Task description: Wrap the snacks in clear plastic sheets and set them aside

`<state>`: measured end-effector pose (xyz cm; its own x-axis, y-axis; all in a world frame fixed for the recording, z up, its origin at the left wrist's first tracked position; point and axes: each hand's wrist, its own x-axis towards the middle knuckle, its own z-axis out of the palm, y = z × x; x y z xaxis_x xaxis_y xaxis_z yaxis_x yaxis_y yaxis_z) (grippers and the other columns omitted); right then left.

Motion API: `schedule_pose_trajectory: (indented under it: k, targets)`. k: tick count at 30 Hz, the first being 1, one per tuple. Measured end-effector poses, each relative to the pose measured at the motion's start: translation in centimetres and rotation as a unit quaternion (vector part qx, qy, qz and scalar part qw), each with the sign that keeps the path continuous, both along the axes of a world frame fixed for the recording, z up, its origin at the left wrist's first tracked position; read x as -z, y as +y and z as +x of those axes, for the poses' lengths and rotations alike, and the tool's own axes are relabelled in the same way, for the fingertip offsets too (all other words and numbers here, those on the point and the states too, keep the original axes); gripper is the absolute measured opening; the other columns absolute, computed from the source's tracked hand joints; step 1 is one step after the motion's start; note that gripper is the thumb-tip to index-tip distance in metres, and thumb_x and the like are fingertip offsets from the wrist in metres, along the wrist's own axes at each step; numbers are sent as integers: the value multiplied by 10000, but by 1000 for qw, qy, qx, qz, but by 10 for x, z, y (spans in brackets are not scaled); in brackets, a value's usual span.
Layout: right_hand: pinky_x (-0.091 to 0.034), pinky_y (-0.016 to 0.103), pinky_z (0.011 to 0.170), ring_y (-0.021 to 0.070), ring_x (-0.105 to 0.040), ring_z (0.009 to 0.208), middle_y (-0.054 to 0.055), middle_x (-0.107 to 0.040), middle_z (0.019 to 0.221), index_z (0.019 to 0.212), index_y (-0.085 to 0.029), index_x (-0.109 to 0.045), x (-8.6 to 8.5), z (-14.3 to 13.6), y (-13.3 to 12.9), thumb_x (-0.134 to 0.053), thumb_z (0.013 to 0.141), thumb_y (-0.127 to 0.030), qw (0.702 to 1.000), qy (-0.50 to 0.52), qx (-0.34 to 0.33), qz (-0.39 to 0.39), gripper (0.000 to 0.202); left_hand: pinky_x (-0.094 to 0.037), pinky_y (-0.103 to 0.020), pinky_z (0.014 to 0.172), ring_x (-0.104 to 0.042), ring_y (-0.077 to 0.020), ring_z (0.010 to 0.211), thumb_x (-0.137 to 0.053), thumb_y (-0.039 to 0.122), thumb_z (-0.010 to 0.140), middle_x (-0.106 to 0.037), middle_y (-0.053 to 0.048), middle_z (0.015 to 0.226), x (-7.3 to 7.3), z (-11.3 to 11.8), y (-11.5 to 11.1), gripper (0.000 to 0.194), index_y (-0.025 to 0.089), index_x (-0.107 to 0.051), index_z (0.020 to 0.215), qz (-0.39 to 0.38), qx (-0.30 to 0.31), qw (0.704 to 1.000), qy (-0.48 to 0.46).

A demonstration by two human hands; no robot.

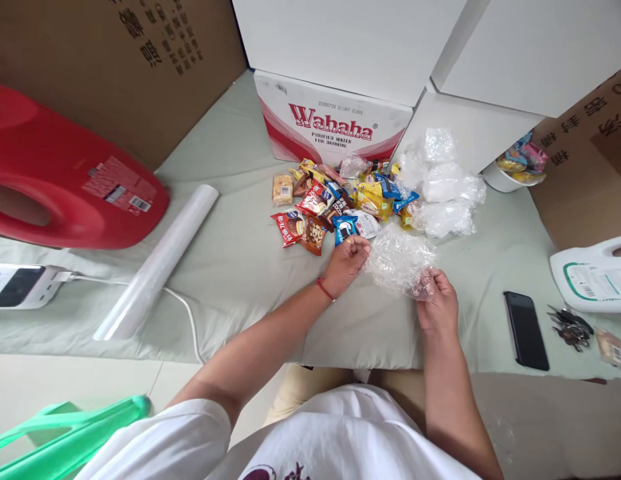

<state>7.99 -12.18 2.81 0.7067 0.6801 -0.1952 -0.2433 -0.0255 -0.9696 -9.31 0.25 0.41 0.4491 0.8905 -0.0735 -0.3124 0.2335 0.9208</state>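
Between my two hands a crinkled clear plastic sheet (397,260) is held stretched over the table. My left hand (348,265), with a red cord at the wrist, pinches its left side. On the right, my right hand (437,298) grips the lower right corner with closed fingers. Just beyond my left hand lies a pile of wrapped snacks, with a blue packet (345,228), a red packet (289,227) and a brown cookie packet (313,235) at its front. Behind the sheet, to the right, sits a heap of clear plastic bundles (443,183).
A roll of plastic film (157,263) and a red jug (70,173) stand left. A Wahaha carton (333,120) backs the snacks. At right are a phone (526,330), keys (570,328), a white bottle (593,273) and a white bowl (513,179) of packets.
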Motion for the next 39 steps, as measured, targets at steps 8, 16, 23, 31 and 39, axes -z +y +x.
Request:
schedule_pose_trajectory:
  k: [8, 16, 23, 31, 39]
  targets:
    - [-422, 191, 548, 70, -483, 628, -43, -554, 758, 849, -216, -621, -10, -14, -6, -927, 699, -435, 998, 17, -38, 45, 406, -429, -495, 1052, -573, -328, 1171, -812, 627, 736, -621, -172, 1260, -12, -7, -27, 716, 173, -623, 1256, 429, 31, 891, 144]
    - [-430, 196, 550, 73, -492, 624, -36, -586, 739, 872, -211, -667, -9, -1, -18, -941, 679, -438, 999, -3, -20, 40, 404, -440, -259, 682, -545, -117, 694, -837, 547, 764, -631, -9, 779, 3, -5, -4, 434, 159, -650, 816, 153, 166, 973, 47]
    - [-412, 197, 537, 77, -490, 619, -26, -598, 723, 842, -201, -683, -1, 23, -47, -960, 621, -461, 1000, -23, 18, -2, 439, -443, -210, 626, -523, -69, 647, -957, 516, 619, -587, 53, 742, -3, -7, 7, 546, 175, -580, 819, -54, 82, 990, -103]
    - [-411, 241, 534, 113, -482, 633, -5, -584, 741, 880, -201, -667, 16, 38, -86, -852, 700, -569, 987, -94, -20, -127, 449, -432, -190, 579, -521, -60, 595, -899, 559, 685, -579, 54, 684, -5, -5, 9, 528, 178, -548, 786, -71, 45, 992, -91]
    - [-471, 499, 1043, 301, -525, 1268, 125, -608, 1330, 1284, -250, -640, -32, 30, -62, -663, 917, -510, 791, -589, -102, -128, 451, -429, -218, 589, -579, -90, 615, -812, 534, 763, -644, 7, 731, -7, -5, 9, 437, 169, -571, 779, -74, 109, 989, -70]
